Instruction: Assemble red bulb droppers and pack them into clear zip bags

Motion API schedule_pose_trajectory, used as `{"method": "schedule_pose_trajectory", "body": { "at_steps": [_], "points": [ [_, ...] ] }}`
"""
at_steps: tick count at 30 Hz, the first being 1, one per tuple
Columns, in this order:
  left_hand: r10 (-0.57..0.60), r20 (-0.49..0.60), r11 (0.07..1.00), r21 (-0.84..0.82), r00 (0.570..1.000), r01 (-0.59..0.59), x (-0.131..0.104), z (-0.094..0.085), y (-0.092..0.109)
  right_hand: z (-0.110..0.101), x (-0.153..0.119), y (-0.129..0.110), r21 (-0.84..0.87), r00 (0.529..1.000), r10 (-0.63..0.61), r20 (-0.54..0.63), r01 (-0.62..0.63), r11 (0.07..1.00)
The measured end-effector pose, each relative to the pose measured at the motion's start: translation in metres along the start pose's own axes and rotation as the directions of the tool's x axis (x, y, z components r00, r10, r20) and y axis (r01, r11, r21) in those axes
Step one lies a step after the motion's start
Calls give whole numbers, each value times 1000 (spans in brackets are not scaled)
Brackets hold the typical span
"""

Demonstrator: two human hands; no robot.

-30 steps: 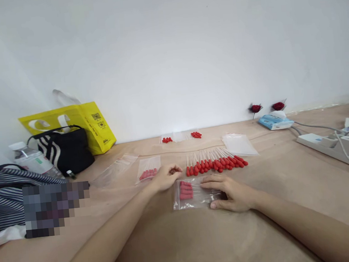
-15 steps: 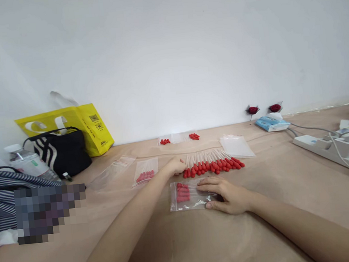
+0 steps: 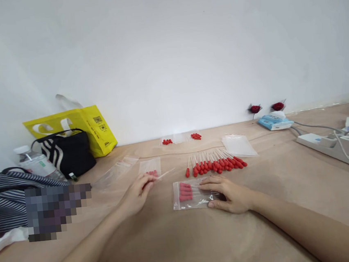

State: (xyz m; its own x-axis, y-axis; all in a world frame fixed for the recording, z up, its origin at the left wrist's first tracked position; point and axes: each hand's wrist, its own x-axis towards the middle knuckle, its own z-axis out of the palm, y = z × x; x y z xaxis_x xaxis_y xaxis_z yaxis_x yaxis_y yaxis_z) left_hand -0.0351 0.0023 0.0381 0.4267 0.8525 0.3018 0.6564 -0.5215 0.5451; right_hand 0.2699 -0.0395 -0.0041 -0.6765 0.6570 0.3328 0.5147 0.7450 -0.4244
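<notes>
My left hand pinches one red-bulbed dropper by its bulb, its clear tip pointing right, just in front of a small clear bag with red droppers inside. My right hand lies flat on the right side of another clear zip bag that holds several red-bulbed droppers at its left end. Behind that bag a row of loose droppers with red bulbs lies on the tan surface.
Empty clear bags lie behind the row, and more lie at left. Two small red heaps sit by the wall. A yellow bag, black striped bag and bottle stand at left. A power strip with cables is at right.
My left hand reached to the left end of the dropper row, took one dropper and drew back to the left with it. My right hand stayed on the bag.
</notes>
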Motion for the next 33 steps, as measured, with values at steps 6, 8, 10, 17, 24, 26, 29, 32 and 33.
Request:
{"method": "schedule_pose_trajectory", "body": {
  "at_steps": [6,8,10,17,24,26,29,32,33],
  "points": [
    [43,2,990,131,999,-43,-57,-11,-9,0,0,-1,-11,1000,5,-11,-5,1000],
    [52,-6,989,137,999,-50,-60,-11,-6,0,0,0,-11,1000,-2,-12,2,1000],
    [51,4,989,138,999,-52,-60,-10,-3,1,-1,1,-14,1000,-2,-13,2,1000],
    [123,86,985,110,989,-132,-53,-3,7,1,-1,1,-23,1000,12,3,-12,1000],
    [124,88,992,-13,988,-123,-40,17,25,1,-1,0,-11,1000,14,-13,-14,1000],
    [75,68,992,-108,995,-68,-35,27,30,1,-1,1,-13,1000,10,-15,-10,1000],
    [-36,98,944,-324,995,66,-28,39,31,1,-1,1,-24,1000,4,-13,-5,1000],
    [-91,229,834,-514,969,200,-26,41,28,1,-1,0,-29,1000,9,-7,-9,1000],
    [-88,283,801,-550,955,237,-27,39,27,1,-1,0,-28,1000,9,-6,-9,1000]
  ]
}}
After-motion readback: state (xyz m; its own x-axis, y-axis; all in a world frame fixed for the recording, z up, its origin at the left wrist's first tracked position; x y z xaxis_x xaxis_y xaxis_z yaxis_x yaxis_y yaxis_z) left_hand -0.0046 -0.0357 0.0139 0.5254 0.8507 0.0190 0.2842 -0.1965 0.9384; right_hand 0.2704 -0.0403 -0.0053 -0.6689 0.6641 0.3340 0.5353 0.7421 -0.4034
